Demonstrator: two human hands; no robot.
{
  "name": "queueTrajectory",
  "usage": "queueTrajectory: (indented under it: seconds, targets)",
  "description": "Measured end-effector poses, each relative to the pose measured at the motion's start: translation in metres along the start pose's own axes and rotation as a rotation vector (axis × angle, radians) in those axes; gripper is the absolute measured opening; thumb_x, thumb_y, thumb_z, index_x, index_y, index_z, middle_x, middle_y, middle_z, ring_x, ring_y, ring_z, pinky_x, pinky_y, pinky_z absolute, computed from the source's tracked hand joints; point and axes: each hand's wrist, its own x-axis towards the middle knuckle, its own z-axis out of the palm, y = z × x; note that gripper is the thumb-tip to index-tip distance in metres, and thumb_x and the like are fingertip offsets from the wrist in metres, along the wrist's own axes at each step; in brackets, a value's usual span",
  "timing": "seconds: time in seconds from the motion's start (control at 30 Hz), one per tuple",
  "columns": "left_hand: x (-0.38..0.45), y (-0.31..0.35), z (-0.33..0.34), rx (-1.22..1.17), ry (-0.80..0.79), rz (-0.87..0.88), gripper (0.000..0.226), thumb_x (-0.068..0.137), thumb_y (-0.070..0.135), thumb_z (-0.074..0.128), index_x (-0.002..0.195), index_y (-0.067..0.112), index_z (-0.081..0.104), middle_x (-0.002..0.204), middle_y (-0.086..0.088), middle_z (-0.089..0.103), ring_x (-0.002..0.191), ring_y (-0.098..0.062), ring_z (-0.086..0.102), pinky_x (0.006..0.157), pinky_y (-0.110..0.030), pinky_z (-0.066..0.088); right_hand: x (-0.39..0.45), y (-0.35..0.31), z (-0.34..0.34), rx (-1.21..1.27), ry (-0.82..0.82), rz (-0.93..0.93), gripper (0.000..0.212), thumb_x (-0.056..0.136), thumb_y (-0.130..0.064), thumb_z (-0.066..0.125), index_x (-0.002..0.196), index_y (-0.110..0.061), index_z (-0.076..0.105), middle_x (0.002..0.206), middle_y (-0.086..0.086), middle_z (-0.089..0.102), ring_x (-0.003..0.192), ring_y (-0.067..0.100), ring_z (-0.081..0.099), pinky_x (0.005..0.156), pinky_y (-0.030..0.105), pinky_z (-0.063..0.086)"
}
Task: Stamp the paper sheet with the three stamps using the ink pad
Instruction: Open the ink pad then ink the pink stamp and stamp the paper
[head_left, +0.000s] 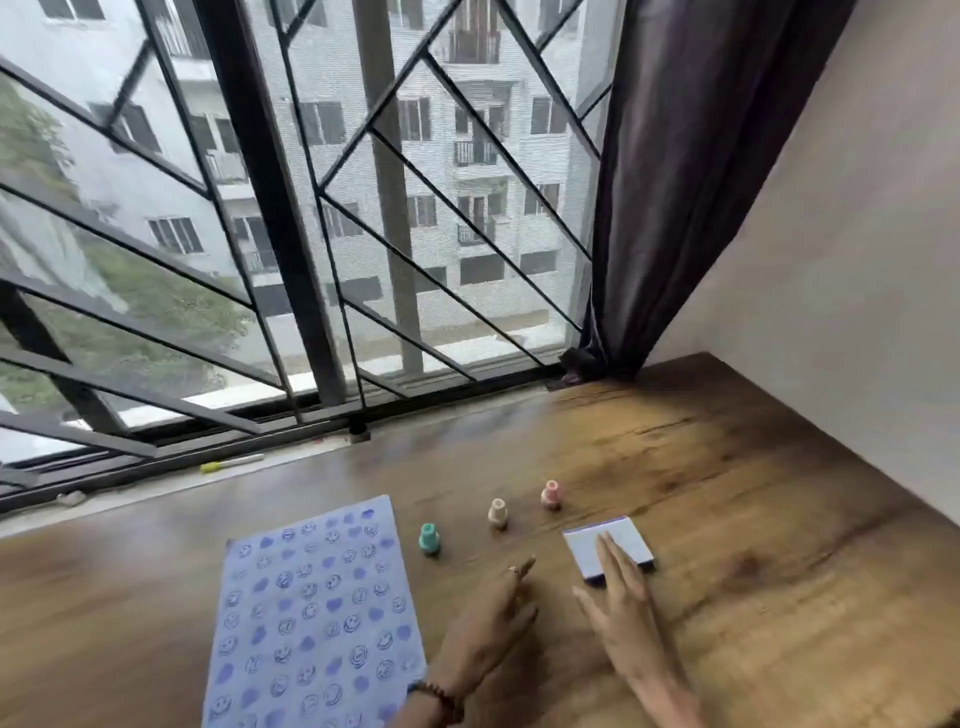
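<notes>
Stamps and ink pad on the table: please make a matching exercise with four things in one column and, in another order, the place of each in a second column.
Things:
1. green stamp
2. beige stamp
3. pink stamp
4. ink pad

Places:
A. under the right hand's fingertips
B. farthest from the paper sheet, of the three stamps
C. nearest the sheet's right edge
D. middle of the stamp row

Pairs: 1-C, 2-D, 3-B, 4-A

A home room, upstairs in an apartment block

Wooden counter (727, 493) against a barred window (291, 234) with a dark curtain (691, 171); residential flats with balconies (475, 150) stand opposite.
</notes>
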Motion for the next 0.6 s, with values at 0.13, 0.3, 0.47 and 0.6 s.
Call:
queueTrajectory:
  seconds: [0.13,0.3,0.47,0.6]
  targets:
    - [0.044,0.013,0.009,0.002,0.020,-0.020,0.044,0.086,0.018,0.053,0.128,0.017,0.043,0.118,-0.008,0.057,0.103,-0.016,0.052,0.080,-0.003,0.031,0.015,0.026,-0.019,-0.022,0.054,0.162,0.084,0.062,-0.013,0.083,0.132,0.005,0.039,0.141,0.024,0.041,0.130,0.037,0.041,0.110,0.031,0.025]
    - [0.086,0.019,0.026,0.001,0.003,-0.011,0.039,0.084,0.007,0.052,0.123,0.015,0.051,0.106,-0.009,0.054,0.100,-0.022,0.053,0.072,-0.014,0.031,0.025,0.046,-0.012,0.029,0.046,0.282,0.095,0.056,-0.018,0.087,0.133,0.006,0.037,0.138,0.028,0.041,0.129,0.039,0.038,0.106,0.045,0.031]
    - [0.069,0.004,0.035,-0.194,0.070,-0.043,0.030,0.083,0.000,0.054,0.104,0.021,0.061,0.093,0.003,0.054,0.095,-0.024,0.057,0.082,-0.024,0.040,0.011,0.046,0.001,0.006,0.084,0.211,0.094,0.045,-0.014,0.092,0.124,0.011,0.047,0.120,0.032,0.055,0.111,0.049,0.051,0.096,0.052,0.041]
    - [0.038,-0.008,0.031,-0.349,0.155,-0.193,0.029,0.083,-0.009,0.050,0.099,0.012,0.062,0.100,-0.011,0.062,0.101,-0.033,0.056,0.086,-0.031,0.041,-0.011,0.025,0.011,0.028,0.039,0.123,0.099,0.039,-0.017,0.093,0.122,0.010,0.049,0.119,0.029,0.056,0.110,0.040,0.052,0.094,0.040,0.038]
